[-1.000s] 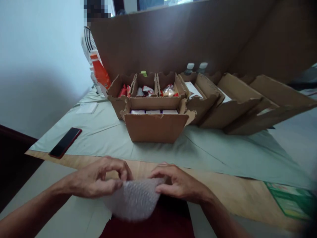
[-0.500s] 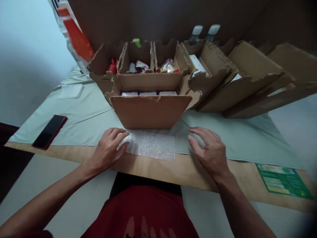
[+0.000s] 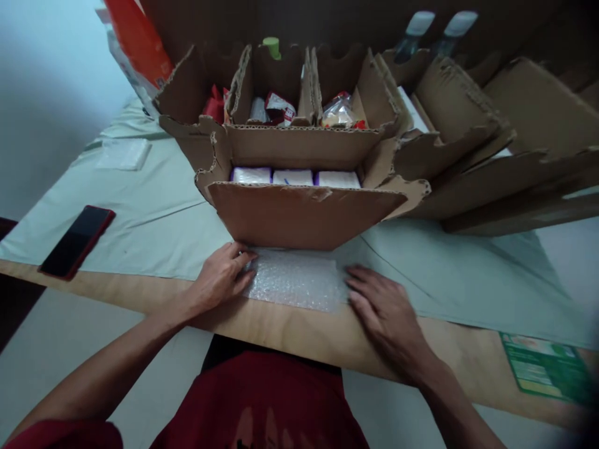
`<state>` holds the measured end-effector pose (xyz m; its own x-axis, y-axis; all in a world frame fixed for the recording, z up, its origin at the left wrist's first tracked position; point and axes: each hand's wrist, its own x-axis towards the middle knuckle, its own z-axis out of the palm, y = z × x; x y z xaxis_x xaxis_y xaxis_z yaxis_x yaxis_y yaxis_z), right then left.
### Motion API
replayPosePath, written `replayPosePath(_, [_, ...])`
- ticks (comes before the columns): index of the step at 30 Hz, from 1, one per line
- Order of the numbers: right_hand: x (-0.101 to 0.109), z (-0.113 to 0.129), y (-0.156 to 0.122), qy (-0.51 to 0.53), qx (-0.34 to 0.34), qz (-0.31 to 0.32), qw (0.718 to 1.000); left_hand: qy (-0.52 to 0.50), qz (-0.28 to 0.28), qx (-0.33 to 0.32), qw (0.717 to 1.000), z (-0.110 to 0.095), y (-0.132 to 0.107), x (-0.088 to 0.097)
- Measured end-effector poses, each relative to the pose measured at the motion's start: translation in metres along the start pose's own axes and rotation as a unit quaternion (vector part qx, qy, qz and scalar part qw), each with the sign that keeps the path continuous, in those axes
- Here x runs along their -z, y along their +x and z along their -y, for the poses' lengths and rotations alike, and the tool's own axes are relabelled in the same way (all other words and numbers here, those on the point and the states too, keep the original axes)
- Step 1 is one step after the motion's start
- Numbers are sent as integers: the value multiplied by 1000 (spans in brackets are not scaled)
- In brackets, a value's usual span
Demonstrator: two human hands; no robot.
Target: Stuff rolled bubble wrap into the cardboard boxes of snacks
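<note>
A clear sheet of bubble wrap (image 3: 294, 280) lies flat at the table's front edge, below the front cardboard box. My left hand (image 3: 222, 274) rests at its left end, thumb and forefinger apart with the fingertips over the wrap's edge. My right hand (image 3: 386, 312) is at the other end, fingers stretched toward the wrap's right edge and slightly blurred. Whether those fingertips touch the wrap I cannot tell. The front cardboard box (image 3: 304, 215) holds white packs with purple edges (image 3: 292, 178).
Behind stands a row of open cardboard bins (image 3: 355, 68) with small packets. A phone (image 3: 77, 242) and a folded clear plastic piece (image 3: 124, 154) lie at left. A green printed packet (image 3: 543, 368) lies at the right edge. Two white-capped bottles (image 3: 420, 24) stand at the back.
My right hand has moved left and down to the bubble wrap's right end. My left hand has shifted slightly along its left end. The camera view has tilted and moved closer.
</note>
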<state>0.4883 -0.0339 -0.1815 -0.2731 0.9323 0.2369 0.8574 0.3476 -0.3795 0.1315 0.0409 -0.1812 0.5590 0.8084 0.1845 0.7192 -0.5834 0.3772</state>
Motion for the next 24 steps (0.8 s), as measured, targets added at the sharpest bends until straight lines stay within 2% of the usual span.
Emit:
replayPosePath(2, [15,-10,-4,-44,-27,-48,997,-25,-12,1,1000,-1,-2,4])
replayPosePath(4, [17,-5,4,-66,-3,-66,996,-28,-44,30,998,-1,-5,8])
replayPosePath(7, [-1,12,28,-106,47,-55,992,25,-82,115,990,1,-8,12])
replayPosePath(10, [-22,23,47,-148,48,-37,987,35,-53,178,982,6,-6,12])
replayPosePath(12, [-25,26,50,-132,41,-38,990,14,-28,181,983,8,-4,13])
replayPosePath(14, [-14,29,47,-88,41,-52,994,-4,-14,168,986,3,-5,19])
replayPosePath(16, [7,37,40,-37,58,-91,993,-21,-38,148,988,-8,-10,31])
replayPosePath(19, [40,52,26,5,107,-187,977,-26,-183,70,980,-29,-24,51])
replayPosePath(20, [46,56,20,6,121,-210,970,-18,-229,28,973,-34,-28,55])
replayPosePath(21, [48,58,14,-1,133,-219,967,-5,-253,-16,967,-37,-33,57])
replayPosePath(22, [46,57,7,-15,141,-212,967,11,-243,-56,968,-37,-37,56])
replayPosePath(24, [36,48,-7,-52,155,-147,975,29,-148,-116,982,-32,-45,50])
